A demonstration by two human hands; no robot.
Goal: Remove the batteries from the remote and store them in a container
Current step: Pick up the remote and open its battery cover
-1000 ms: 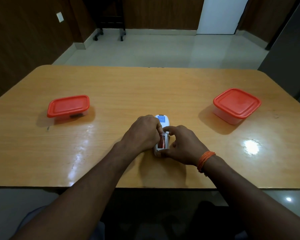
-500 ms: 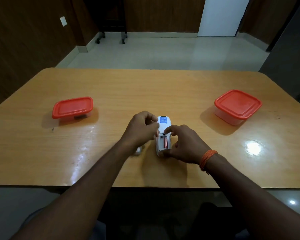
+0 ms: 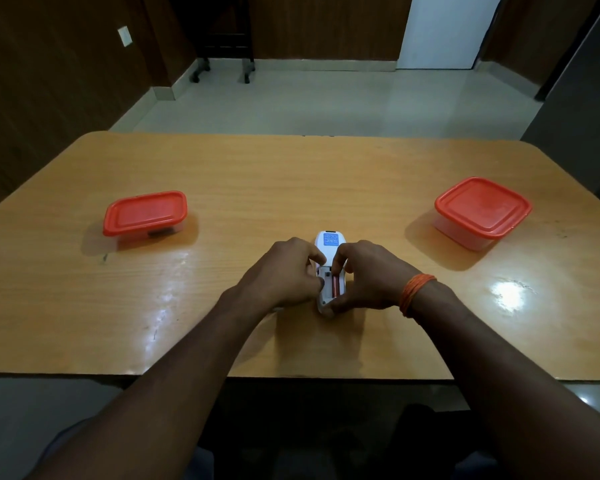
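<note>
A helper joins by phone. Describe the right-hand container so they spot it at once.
On the wooden table, look right of the white remote. The clear container with a red lid stands there; unlike the flatter oblong container at left, it is squarish and deeper.

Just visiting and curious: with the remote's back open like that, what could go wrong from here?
1. One battery lies in the remote, with the right hand working at it. Pried free, it might spring out and roll across the glossy table.
2. The left container and right container are lidded and stand far to either side. The left hand is busy too, so a loose battery could be dropped while opening one.
</note>
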